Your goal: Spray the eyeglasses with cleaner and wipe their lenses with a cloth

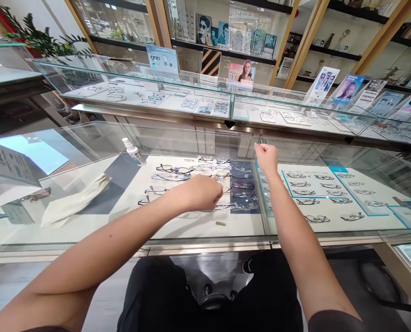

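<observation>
We see 2 bare hands at a glass display case (pixel 188 240), with rows of eyeglasses (pixel 173 169) lying inside it. Our left hand (pixel 202 191) is over the middle of those rows, knuckles up and fingers curled inward; its underside is hidden, so we cannot tell whether it is clamped on anything. Our right hand (pixel 267 158) reaches out to the far edge of the case, with its fingers curled and drawn together; we cannot tell what, if anything, they grip there. The nearest eyeglasses show on both sides of our left hand, some over a white sheet and some over a dark panel (pixel 243 186). To the right, more spectacles (pixel 307 201) lie among blue-bordered sheets. On our left we have a white spray bottle (pixel 134 152) and a pale folded cloth (pixel 74 201). A small metallic piece (pixel 220 223) shows near the front, just below our left hand. Beyond stands a 2nd glass showcase (pixel 150 116), with upright cards (pixel 349 88) along its top and a leafy plant (pixel 55 44) near its left end.
</observation>
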A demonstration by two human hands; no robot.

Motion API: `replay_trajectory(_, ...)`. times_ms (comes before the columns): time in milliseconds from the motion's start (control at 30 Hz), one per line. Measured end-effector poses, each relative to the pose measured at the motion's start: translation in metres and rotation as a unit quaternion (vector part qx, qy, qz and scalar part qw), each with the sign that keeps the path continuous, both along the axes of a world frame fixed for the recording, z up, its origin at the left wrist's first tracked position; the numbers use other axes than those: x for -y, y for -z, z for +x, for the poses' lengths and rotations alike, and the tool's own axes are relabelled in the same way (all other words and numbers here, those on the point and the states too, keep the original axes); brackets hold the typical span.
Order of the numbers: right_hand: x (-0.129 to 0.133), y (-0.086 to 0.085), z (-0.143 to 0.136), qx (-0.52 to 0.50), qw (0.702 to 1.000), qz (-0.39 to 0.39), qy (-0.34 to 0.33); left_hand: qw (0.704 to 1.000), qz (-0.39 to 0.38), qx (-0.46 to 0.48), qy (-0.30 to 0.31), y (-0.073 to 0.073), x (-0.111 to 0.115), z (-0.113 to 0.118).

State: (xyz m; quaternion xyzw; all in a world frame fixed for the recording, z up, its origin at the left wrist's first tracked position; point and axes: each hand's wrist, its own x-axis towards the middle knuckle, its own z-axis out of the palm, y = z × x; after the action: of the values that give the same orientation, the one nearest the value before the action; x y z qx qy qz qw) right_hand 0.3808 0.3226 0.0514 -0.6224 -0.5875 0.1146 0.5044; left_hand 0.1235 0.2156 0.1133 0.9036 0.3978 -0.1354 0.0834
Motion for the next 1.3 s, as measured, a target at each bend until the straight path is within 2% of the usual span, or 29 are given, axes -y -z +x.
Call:
replay_trajectory(133,0.002,0.001,-0.002,0.01,1.0,-0.012,-0.001,0.999,-0.007,-0.032,-0.008,0.011,-0.003,0.0)
replay_trajectory(300,0.003,0.002,-0.002,0.0,1.0,-0.008,-0.012,0.998,0.0,-0.056,-0.02,0.011,-0.004,-0.001)
replay_trajectory(633,0.006,0.001,-0.004,0.002,0.999,-0.031,-0.004,0.997,0.033,0.062,-0.041,0.0,-0.015,-0.014)
replay_trajectory(833,0.006,0.0,-0.005,-0.005,0.999,-0.032,-0.005,0.996,0.068,0.039,-0.034,0.012,-0.031,-0.01)
replay_trajectory(933,0.006,0.0,-0.006,-0.008,0.999,-0.031,-0.008,0.997,0.063,0.039,-0.028,0.019,-0.036,-0.008)
replay_trajectory(1033,0.007,0.001,-0.006,-0.011,0.999,-0.029,-0.012,0.997,0.051,0.055,-0.033,0.019,-0.04,-0.01)
replay_trajectory(1133,0.006,0.001,-0.005,-0.016,1.0,-0.022,-0.01,0.993,0.007,0.107,-0.037,0.013,-0.046,-0.019)
replay_trajectory(1200,0.006,0.001,-0.005,-0.02,1.0,-0.012,-0.012,0.981,-0.046,0.184,-0.038,0.009,-0.053,-0.027)
replay_trajectory(1300,0.005,0.002,-0.007,-0.03,0.998,0.009,-0.054,0.929,-0.091,0.351,-0.074,0.01,-0.066,-0.035)
